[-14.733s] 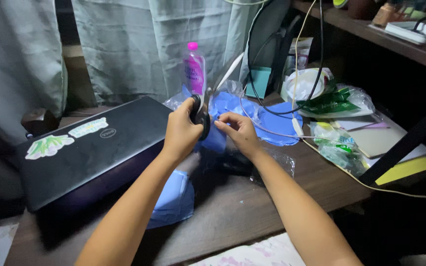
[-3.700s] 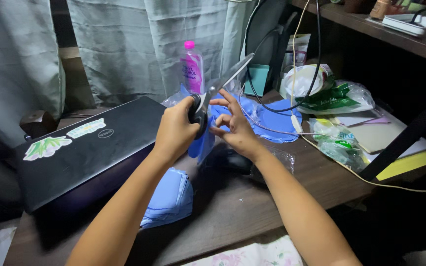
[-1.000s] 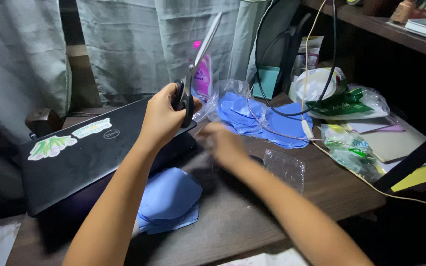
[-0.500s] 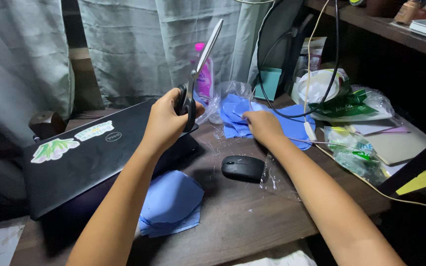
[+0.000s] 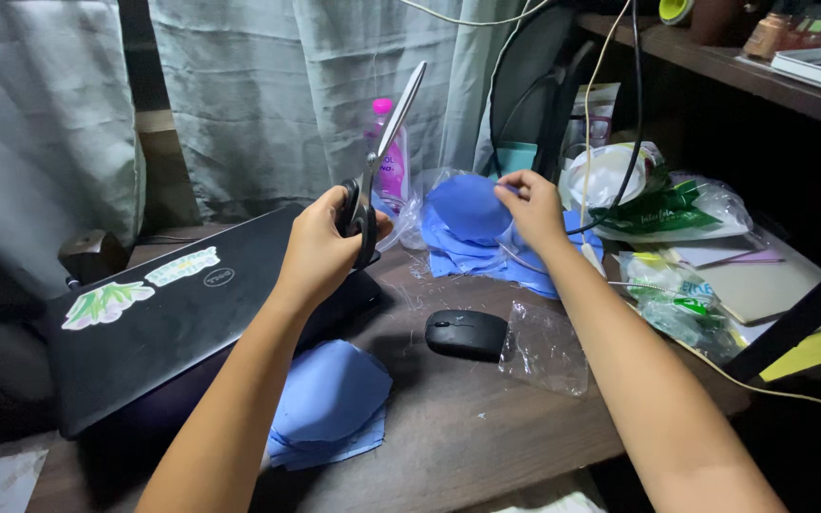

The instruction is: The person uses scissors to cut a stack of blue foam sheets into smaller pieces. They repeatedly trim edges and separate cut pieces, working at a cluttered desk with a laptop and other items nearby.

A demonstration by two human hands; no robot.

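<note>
- A dark wooden bench (image 5: 467,418) stands before pale green curtains (image 5: 268,85), with a cluttered shelf (image 5: 762,66) at the upper right and cables (image 5: 620,114) hanging down over the far side.
- The right hand (image 5: 532,204) is raised above the bench, arm stretched forward, its fingertips pinched on the upper edge of a round blue fabric piece (image 5: 467,206) that it holds up off the pile.
- That piece hangs just above a heap of blue fabric pieces (image 5: 501,261) lying on the far part of the bench, partly on crinkled clear plastic.
- The left hand (image 5: 323,249) is closed around the black handles of a pair of scissors (image 5: 384,142); the forearm rises from the lower left, the wrist is cocked, and the blades, close together, point up and slightly right, well clear of the held piece.
- A pink-capped bottle (image 5: 390,157) stands behind the scissors.
- A black computer mouse (image 5: 466,333) lies on the bench between the two forearms, with a clear plastic bag (image 5: 545,350) just beside it.
- A stack of blue cut pieces (image 5: 330,404) lies under the left forearm, near the bench's front edge.
- A closed black laptop (image 5: 173,313) with stickers lies to the left.
- Green and clear bags (image 5: 662,204) and notebooks (image 5: 753,280) crowd the right side.
</note>
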